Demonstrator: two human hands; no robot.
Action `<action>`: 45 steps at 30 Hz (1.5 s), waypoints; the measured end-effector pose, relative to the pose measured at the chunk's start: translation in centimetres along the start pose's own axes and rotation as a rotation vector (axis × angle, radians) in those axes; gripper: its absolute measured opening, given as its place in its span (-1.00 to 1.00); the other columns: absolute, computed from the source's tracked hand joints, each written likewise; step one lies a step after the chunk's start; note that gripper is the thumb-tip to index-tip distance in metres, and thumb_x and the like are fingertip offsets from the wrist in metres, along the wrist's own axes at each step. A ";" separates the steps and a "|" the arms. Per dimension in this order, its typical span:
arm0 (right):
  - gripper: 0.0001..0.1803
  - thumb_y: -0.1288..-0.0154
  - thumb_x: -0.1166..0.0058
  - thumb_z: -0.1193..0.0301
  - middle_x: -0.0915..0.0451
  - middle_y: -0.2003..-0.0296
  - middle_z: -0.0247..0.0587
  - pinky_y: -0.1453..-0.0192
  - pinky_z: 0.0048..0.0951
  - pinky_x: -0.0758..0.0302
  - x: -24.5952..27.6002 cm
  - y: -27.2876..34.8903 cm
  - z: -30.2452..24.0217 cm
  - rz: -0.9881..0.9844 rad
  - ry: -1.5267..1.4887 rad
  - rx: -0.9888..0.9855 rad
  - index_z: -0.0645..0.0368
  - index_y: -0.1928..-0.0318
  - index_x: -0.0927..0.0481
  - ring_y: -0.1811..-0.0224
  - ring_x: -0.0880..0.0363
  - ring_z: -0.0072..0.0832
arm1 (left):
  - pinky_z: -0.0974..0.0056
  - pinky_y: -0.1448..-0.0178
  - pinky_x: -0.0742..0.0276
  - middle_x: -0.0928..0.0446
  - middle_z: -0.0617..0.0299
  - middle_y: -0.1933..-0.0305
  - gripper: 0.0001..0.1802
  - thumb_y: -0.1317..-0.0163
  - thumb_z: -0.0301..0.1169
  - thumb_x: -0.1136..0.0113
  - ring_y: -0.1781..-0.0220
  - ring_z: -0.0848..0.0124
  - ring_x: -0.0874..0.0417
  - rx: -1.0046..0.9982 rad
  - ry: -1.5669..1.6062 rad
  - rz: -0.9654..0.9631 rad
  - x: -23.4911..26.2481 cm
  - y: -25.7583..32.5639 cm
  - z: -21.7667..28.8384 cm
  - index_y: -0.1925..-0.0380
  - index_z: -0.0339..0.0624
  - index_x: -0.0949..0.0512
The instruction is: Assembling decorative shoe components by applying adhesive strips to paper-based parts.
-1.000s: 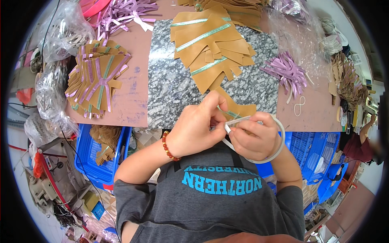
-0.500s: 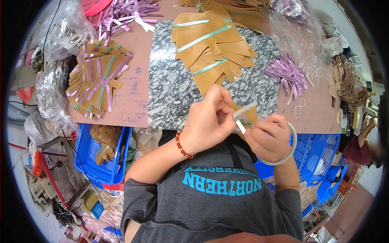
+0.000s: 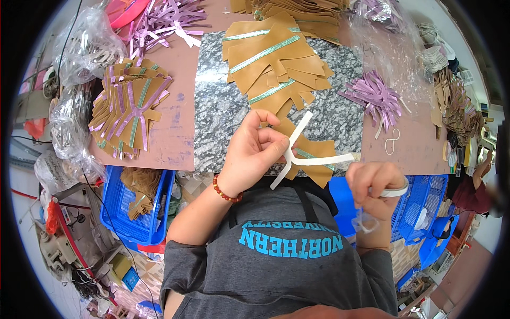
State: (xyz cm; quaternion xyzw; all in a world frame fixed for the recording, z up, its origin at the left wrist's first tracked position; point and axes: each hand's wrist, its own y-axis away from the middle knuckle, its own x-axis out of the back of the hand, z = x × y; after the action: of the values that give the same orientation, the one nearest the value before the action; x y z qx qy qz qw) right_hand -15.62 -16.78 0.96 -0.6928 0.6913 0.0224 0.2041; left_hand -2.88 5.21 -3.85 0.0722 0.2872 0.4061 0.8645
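Thumb and fingers of my left hand point(image 3: 249, 149) pinch a white branched strip point(image 3: 321, 160) by its middle, its arms spreading outward. Just beneath it, at the table's near edge, lies a tan flat piece point(image 3: 317, 176) with a green glittery band. My right hand point(image 3: 374, 183) is closed, off to the right of the strip. A whitish ring point(image 3: 398, 191), like a tape roll, hangs around its fingers. Below those fingers dangles a thin translucent film point(image 3: 365, 221). Farther off, overlapping tan pieces point(image 3: 255, 77) with green bands lie on the marbled board point(image 3: 218, 117).
At left lies a fanned stack of tan pieces point(image 3: 130, 106) with purple branched strips. More purple strips lie at right point(image 3: 374, 98) and far left point(image 3: 164, 21). A white loop point(image 3: 392, 142) sits on the right. Blue baskets point(image 3: 135, 231) stand below the table edge.
My hands have drawn apart; the right moved right and down, the film now hanging from it. The white strip, earlier between both hands, is now held by my left hand alone, arms spread.
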 end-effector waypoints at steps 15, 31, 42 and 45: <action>-0.77 -0.09 -0.35 0.61 -0.59 0.14 -0.11 0.17 -0.43 -0.53 -2.7 -1.6 3.8 -0.018 0.840 -0.108 0.19 0.35 -0.50 0.18 -0.62 -0.38 | 0.51 0.22 -0.55 -0.61 0.21 0.26 -0.66 -0.35 -0.65 -0.10 0.28 0.62 -0.63 -0.185 -0.012 0.093 -2.1 0.6 -2.6 -0.04 -0.24 -0.25; -0.74 0.09 -0.27 0.54 -0.57 0.33 -0.36 0.28 -0.38 -0.41 -2.9 -1.4 5.9 -0.023 1.351 0.409 0.11 0.28 -0.68 0.37 -0.60 -0.45 | 0.51 0.27 -0.57 -0.64 0.17 0.29 -0.59 -0.36 -0.64 -0.12 0.23 0.51 -0.71 -0.088 0.228 -0.009 -1.5 0.0 -3.1 -0.11 -0.19 -0.21; -0.70 0.10 -0.24 0.52 -0.61 0.27 -0.44 0.21 -0.38 -0.37 -2.2 0.3 4.5 -0.129 1.376 0.536 0.16 0.23 -0.70 0.35 -0.64 -0.52 | 0.33 0.07 -0.69 -0.65 0.19 0.30 -0.54 -0.33 -0.68 -0.11 0.10 0.29 -0.77 -0.067 0.115 0.033 -3.1 0.4 -2.2 -0.15 -0.19 -0.19; -0.71 0.10 -0.23 0.50 -0.60 0.28 -0.45 0.23 -0.37 -0.38 -2.1 0.6 4.2 -0.128 1.373 0.559 0.15 0.25 -0.70 0.32 -0.63 -0.51 | 0.35 0.13 -0.70 -0.64 0.17 0.31 -0.55 -0.33 -0.66 -0.11 0.13 0.30 -0.77 -0.132 0.127 0.030 -3.1 0.1 -2.6 -0.14 -0.20 -0.20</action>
State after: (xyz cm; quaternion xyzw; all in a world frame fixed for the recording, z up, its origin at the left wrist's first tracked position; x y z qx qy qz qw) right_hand -15.20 -13.39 -2.39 -0.5121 0.6017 -0.6040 -0.1043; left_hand -5.94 2.65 -4.62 -0.0063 0.3130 0.4409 0.8412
